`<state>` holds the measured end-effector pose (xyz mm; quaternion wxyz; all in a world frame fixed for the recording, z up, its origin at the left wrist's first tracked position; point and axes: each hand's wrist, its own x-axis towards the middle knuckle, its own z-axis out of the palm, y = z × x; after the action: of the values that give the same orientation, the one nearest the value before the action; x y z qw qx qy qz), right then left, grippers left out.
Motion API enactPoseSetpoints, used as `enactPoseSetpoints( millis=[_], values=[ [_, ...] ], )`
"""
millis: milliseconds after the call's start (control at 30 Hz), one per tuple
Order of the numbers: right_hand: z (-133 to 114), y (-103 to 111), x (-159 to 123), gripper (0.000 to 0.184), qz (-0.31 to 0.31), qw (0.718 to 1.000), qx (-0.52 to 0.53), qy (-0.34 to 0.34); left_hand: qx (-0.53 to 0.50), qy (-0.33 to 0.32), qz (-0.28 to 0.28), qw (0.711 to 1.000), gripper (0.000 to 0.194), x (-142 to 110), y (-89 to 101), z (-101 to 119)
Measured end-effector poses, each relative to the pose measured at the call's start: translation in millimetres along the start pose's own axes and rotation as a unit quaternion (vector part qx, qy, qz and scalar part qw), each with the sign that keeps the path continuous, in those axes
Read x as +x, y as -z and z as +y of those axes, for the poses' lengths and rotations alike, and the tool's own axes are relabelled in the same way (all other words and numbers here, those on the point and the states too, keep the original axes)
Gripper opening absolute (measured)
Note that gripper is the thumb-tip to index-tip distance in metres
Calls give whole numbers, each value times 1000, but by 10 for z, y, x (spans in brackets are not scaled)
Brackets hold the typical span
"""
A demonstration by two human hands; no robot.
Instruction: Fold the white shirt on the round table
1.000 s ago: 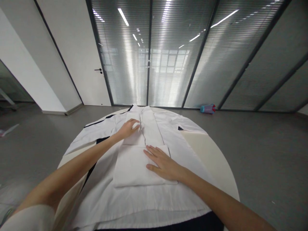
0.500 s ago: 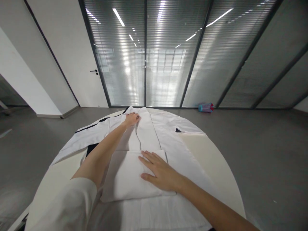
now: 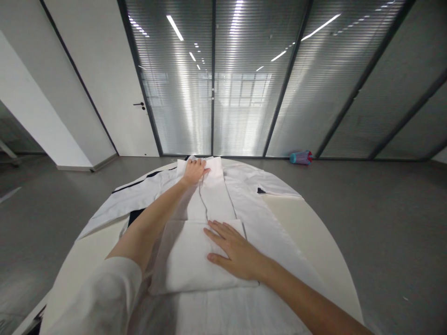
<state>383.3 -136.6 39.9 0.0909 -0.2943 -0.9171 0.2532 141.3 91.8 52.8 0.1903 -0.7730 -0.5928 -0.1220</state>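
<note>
A white garment with navy trim (image 3: 139,191) lies spread on a round cream table (image 3: 324,251). My left hand (image 3: 194,171) reaches to the garment's far end and pinches a doubled white flap (image 3: 213,165). My right hand (image 3: 237,246) rests flat with its fingers apart on a thick folded white panel (image 3: 181,256) near me. A narrow folded strip (image 3: 216,204) runs from that panel to the far end. My left forearm and pale sleeve cover the table's near left part.
Grey floor surrounds the table. Behind it stand a glass partition with blinds (image 3: 244,93) and a white door (image 3: 115,83). A blue and pink cylindrical object (image 3: 301,157) lies on the floor by the partition, to the far right.
My left hand has moved further out to the garment's far end, where the white flap now stands squared up in its fingers. My right hand stays on the folded panel.
</note>
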Motion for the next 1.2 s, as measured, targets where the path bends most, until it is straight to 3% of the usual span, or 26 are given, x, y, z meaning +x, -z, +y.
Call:
enactPoseSetpoints(
  millis=[100, 200, 267, 367, 433, 467, 533, 700, 767, 867, 933, 1033, 1100, 1200],
  values=[
    [51, -44, 3, 68, 33, 999, 31, 15, 26, -28, 30, 999, 43, -33, 277, 43],
    [143, -87, 36, 60, 129, 981, 148, 6, 54, -64, 68, 994, 38, -186, 583, 150],
    [216, -75, 83, 65, 221, 937, 271, -28, 69, -88, 80, 990, 35, -376, 747, 267],
    [338, 47, 181, 86, 334, 830, 437, -93, 83, -116, 69, 987, 25, -750, 859, 470],
    [423, 182, 264, 88, 361, 772, 498, -160, 84, -127, 48, 987, 18, -998, 851, 592],
    [464, 254, 312, 84, 355, 761, 505, -200, 82, -131, 36, 987, 16, -1106, 837, 641],
    [541, 390, 425, 73, 321, 768, 487, -266, 69, -146, 3, 987, 16, -1272, 824, 705],
    [671, 578, 733, 65, 254, 840, 363, -313, -77, -136, -94, 983, 25, -1448, 1021, 547],
    [696, 588, 816, 66, 236, 859, 322, -320, -169, -75, -92, 978, 28, -1486, 1105, 351],
    [718, 560, 874, 65, 218, 877, 278, -325, -225, 88, -24, 970, 31, -1564, 1075, 11],
    [731, 534, 886, 61, 216, 886, 253, -324, -270, 204, -25, 941, 41, -1622, 961, -173],
    [753, 507, 895, 57, 216, 894, 231, -319, -436, 300, -120, 840, 69, -1693, 769, -308],
    [774, 494, 891, 57, 218, 898, 222, -311, -536, 277, -145, 784, 80, -1725, 683, -317],
    [825, 463, 856, 55, 244, 912, 201, -261, -617, 189, -105, 756, 74, -1766, 615, -292]
  ],
)
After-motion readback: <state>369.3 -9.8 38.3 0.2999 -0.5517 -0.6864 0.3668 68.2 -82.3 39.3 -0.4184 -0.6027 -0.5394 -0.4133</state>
